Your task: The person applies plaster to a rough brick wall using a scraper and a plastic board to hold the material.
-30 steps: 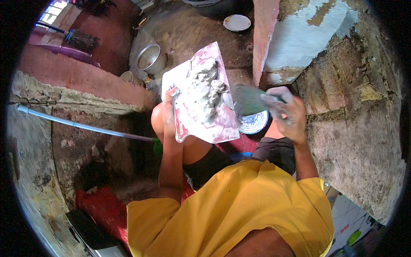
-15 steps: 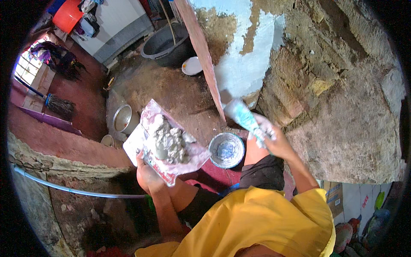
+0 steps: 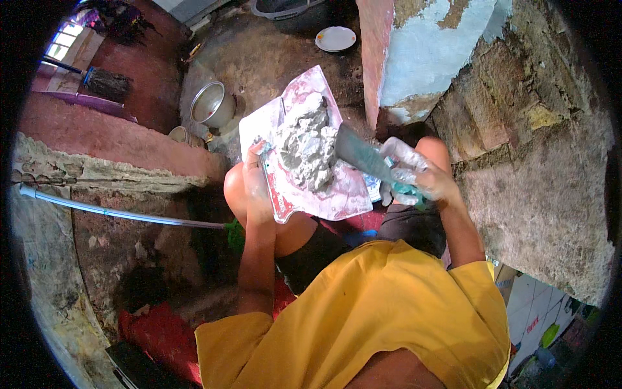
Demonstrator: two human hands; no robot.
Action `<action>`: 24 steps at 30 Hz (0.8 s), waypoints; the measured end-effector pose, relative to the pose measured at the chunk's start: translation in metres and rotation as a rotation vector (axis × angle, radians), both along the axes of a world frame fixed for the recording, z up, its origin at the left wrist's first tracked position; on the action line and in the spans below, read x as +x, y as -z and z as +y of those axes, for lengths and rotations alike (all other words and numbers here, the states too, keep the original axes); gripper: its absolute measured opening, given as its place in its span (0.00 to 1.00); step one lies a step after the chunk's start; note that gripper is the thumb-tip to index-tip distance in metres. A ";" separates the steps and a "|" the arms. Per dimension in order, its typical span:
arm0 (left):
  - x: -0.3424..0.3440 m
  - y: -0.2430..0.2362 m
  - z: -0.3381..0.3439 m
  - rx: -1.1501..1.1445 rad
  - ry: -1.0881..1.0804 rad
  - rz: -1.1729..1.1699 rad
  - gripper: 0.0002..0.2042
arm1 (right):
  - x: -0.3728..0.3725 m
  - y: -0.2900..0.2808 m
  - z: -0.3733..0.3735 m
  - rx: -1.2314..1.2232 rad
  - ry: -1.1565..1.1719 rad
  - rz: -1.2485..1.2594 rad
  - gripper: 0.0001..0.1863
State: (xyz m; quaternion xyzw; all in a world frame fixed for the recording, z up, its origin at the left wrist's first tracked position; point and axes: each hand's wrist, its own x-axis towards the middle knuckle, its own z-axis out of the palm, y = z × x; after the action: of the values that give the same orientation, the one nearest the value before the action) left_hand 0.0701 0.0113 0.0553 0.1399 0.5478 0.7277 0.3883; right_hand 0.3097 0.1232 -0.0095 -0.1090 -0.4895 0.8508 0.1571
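My left hand [image 3: 257,174] grips the edge of a flat pink and white sheet [image 3: 346,198], held over my knees. On it sits a lumpy heap of wet grey-white plaster [image 3: 304,146]. In my right hand [image 3: 421,174] is a putty knife [image 3: 361,150] with a teal handle; its broad blade points left and reaches the right side of the heap. Whether the blade presses into the plaster or only lies against it, I cannot tell. White residue coats my right fingers. Behind the sheet, most of the round bowl between my legs is hidden.
A metal pot [image 3: 214,107] lies tipped on the floor ahead. Farther off are a white plate [image 3: 335,39] and a dark tub [image 3: 291,18]. A rough wall with a pale blue patch [image 3: 424,68] rises at the right. A light blue pipe [image 3: 116,214] crosses the left side.
The putty knife has come left and down from near the wall to the plaster heap. The sheet has shifted right and now covers most of the bowl. My view has tilted downward.
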 end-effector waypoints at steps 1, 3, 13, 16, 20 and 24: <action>-0.003 0.002 -0.001 -0.012 -0.026 0.015 0.20 | -0.005 0.000 -0.002 0.026 -0.009 0.003 0.21; -0.014 0.018 -0.005 -0.022 -0.062 0.030 0.18 | 0.009 0.005 0.005 -0.009 0.004 -0.090 0.22; -0.053 0.063 -0.009 0.062 -0.144 -0.180 0.16 | 0.030 -0.028 0.001 0.444 0.963 0.082 0.30; -0.049 0.052 -0.009 -0.095 -0.188 -0.041 0.16 | 0.023 -0.004 0.023 0.621 1.347 -0.085 0.28; -0.041 0.047 -0.004 -0.074 -0.261 -0.105 0.17 | -0.025 -0.029 0.035 0.371 1.592 0.074 0.22; -0.031 0.036 -0.009 -0.042 -0.220 -0.097 0.16 | -0.052 -0.074 0.044 0.265 1.424 0.420 0.27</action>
State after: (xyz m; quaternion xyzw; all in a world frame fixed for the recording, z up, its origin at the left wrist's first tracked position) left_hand 0.0395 0.0023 0.0193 0.0354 0.5556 0.7600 0.3353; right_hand 0.2573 0.1667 0.0643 -0.2149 -0.3586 0.4805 0.7710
